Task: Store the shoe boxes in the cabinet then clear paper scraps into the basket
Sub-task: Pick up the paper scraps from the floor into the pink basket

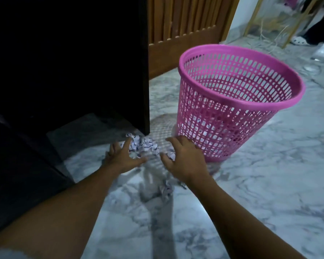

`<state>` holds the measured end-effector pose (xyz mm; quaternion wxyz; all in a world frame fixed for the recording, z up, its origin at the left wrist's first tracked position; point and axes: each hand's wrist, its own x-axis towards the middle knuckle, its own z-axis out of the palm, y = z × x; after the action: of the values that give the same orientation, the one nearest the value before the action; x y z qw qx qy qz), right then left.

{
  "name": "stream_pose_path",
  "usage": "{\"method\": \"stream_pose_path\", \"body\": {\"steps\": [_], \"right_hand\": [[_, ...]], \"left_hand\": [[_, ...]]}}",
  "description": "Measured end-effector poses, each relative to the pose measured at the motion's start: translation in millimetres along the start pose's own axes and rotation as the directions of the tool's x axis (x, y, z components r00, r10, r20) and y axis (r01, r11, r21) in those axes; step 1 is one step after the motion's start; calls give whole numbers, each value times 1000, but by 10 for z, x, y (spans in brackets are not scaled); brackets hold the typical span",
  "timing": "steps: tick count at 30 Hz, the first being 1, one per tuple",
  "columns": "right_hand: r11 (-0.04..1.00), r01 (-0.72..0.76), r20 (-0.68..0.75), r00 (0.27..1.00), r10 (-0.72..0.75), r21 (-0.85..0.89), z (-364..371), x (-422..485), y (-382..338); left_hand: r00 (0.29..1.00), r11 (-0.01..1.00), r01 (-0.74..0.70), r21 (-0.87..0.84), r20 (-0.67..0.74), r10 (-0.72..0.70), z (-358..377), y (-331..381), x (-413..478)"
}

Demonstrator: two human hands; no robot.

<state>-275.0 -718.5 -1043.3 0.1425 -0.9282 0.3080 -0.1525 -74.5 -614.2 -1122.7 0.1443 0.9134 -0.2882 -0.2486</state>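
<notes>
A pile of crumpled white paper scraps with dark print [145,144] lies on the grey-veined white marble floor [269,184], at the bottom corner of the dark wooden cabinet [82,62]. The round pink plastic lattice basket [181,60] stands upright just to the right of the pile, with white scraps showing through its lower wall. The left hand [123,158] hovers at the pile's near-left edge, fingers spread apart and holding nothing. The right hand [184,161], near the basket's base, has its fingers parted too, and one scrap lies beside its thumb. Another crumpled scrap [166,190] lies between the forearms.
</notes>
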Motion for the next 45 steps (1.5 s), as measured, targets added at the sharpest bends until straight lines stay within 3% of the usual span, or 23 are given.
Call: {"method": "stream_pose_path", "body": {"steps": [3, 8, 12, 18, 22, 28, 33, 36, 40, 45], "right_hand": [[972, -224, 139, 963, 232, -73, 333, -335, 334], [932, -327, 164, 922, 352, -158, 702, -607, 745], [968, -250, 130, 959, 252, -32, 898, -647, 850], [986, -149, 151, 979, 136, 77, 1010, -681, 830], [1000, -11, 242, 970, 4, 27, 1068, -749, 681], [996, 38, 58, 997, -43, 85, 1286, -692, 465], [985, 3, 39, 999, -10, 174, 1314, -604, 416], [939, -113, 98, 992, 86, 325, 1282, -562, 444], [885, -224, 126, 974, 188, 408, 1230, -485, 512], [863, -229, 52, 972, 231, 451, 1011, -196, 487]], "left_hand": [[1000, 1000, -3, 18, 13, 2, 129, -133, 120], [993, 995, -104, 0, -47, 104, 306, -142, 335], [960, 969, -245, 14, -134, 245, 378, -142, 436], [831, 896, -420, 143, -337, 443, 522, -146, 463], [789, 845, -454, 281, -314, 528, 587, -133, 487], [754, 820, -524, 229, -323, 572, 650, -72, 444], [780, 842, -526, 120, -327, 534, 609, -20, 359], [812, 871, -489, -43, -389, 436, 555, -1, 304], [803, 879, -432, -200, -528, 275, 424, -2, 327], [779, 915, -373, -153, -588, 218, 287, -20, 505]]}}
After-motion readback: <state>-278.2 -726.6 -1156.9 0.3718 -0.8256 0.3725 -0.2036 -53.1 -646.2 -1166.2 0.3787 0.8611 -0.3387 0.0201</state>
